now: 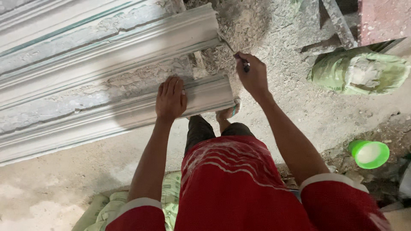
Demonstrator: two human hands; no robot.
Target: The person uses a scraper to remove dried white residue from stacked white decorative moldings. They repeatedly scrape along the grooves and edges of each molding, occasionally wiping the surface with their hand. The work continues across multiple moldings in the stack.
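Near the upper middle of the frame, the right hand [253,76] keeps its grip pinched around a small dark tool [245,66], whose tip meets the rough grey end of a long white plaster moulding [128,55]. Left of it, at centre frame, the left hand [171,99] lies flat with fingers together, palm pressed on the lower moulding [85,124]; it holds nothing. Both mouldings run from the left edge toward the middle, lying on the dusty floor [55,179]. Just below the lower moulding's end a foot in a sandal [228,112] shows. At the upper right lies a green sack [359,72], and at the right edge, lower down, a green cup [369,154]. Another sack [109,205] lies under the person at the bottom.
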